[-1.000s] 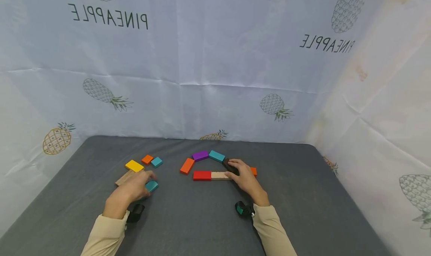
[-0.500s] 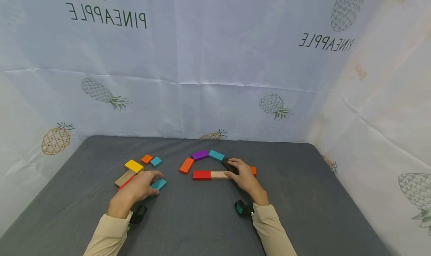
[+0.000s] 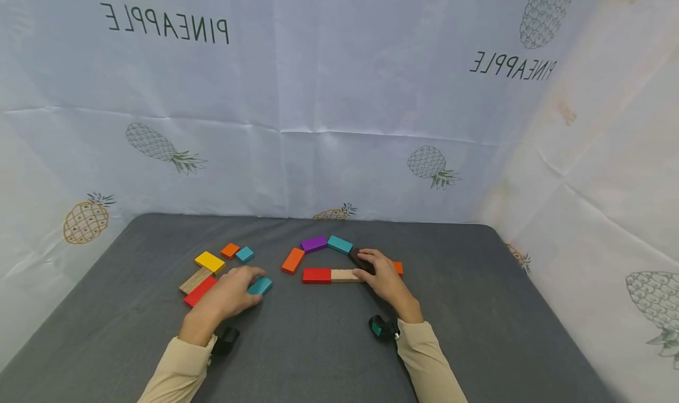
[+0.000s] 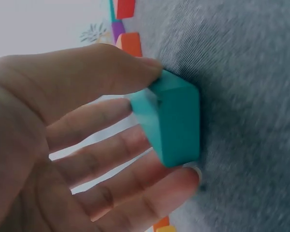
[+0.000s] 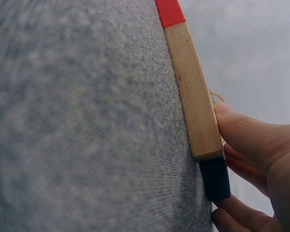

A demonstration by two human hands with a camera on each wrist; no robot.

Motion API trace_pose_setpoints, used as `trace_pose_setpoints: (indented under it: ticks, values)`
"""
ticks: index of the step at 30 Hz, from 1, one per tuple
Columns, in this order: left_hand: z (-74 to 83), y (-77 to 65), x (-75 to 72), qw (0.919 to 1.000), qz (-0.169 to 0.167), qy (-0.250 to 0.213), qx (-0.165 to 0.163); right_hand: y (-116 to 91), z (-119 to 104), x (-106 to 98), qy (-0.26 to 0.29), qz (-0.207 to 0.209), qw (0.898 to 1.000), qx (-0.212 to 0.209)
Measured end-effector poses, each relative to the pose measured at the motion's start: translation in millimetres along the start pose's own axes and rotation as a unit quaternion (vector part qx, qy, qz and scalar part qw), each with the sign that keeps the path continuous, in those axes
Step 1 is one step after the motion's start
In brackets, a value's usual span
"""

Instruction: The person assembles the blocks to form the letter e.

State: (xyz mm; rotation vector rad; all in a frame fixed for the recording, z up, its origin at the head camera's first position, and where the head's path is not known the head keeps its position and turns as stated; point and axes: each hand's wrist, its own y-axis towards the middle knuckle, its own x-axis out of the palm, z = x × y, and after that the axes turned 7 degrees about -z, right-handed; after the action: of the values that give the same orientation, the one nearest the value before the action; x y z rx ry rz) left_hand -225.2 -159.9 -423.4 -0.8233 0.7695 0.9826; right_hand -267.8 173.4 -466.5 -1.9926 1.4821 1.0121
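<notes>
My left hand [image 3: 228, 300] pinches a teal wooden block [image 3: 260, 286] between thumb and fingers, low over the grey cloth; the left wrist view shows the thumb on one side of this teal block [image 4: 179, 125] and the fingers on the other. My right hand [image 3: 389, 282] has its curled fingers on a black block [image 3: 358, 255], partly hidden by the hand. Its thumb lies against the plain wood block [image 3: 345, 276], which stands end to end with a red block [image 3: 316, 276]. Behind them curve an orange block [image 3: 293, 261], a purple block [image 3: 314, 244] and another teal block [image 3: 340, 244].
Around my left hand lie a second red block [image 3: 200, 291], a brown wood block [image 3: 195, 280], a yellow block [image 3: 210, 262], a small orange block [image 3: 230, 250] and a small teal block [image 3: 245, 254]. Another orange block [image 3: 398, 267] shows past my right hand. A pineapple-print sheet [image 3: 339, 96] hangs behind.
My left hand has moved right with the teal block, away from the loose blocks, uncovering the red one there. The right hand stays in place.
</notes>
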Motion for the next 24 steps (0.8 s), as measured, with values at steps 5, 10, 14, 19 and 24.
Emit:
trace_pose_setpoints:
  ticks: [5, 10, 14, 19, 24]
  values:
    - [3.1, 4.3, 5.3, 1.0, -0.002, -0.002, -0.006, 0.3, 0.0, 0.0, 0.002, -0.002, 1.0, 0.003]
    - [3.4, 1.3, 4.5, 0.9998, -0.018, -0.01, -0.004, 0.2, -0.9, -0.5, 0.006, -0.005, 1.0, 0.008]
    - [3.8, -2.5, 1.8, 0.999, -0.043, -0.004, 0.008, 0.1, -2.3, -1.0, 0.007, -0.005, 1.0, 0.009]
    - [4.8, -2.4, 4.1, 0.9986, -0.041, -0.003, 0.033, -0.6, -3.5, -1.4, 0.007, -0.005, 1.0, 0.01]
    - [6.4, 1.4, 8.3, 0.9989, -0.032, -0.006, 0.035, -0.8, -4.0, -1.2, 0.007, -0.003, 1.0, 0.006]
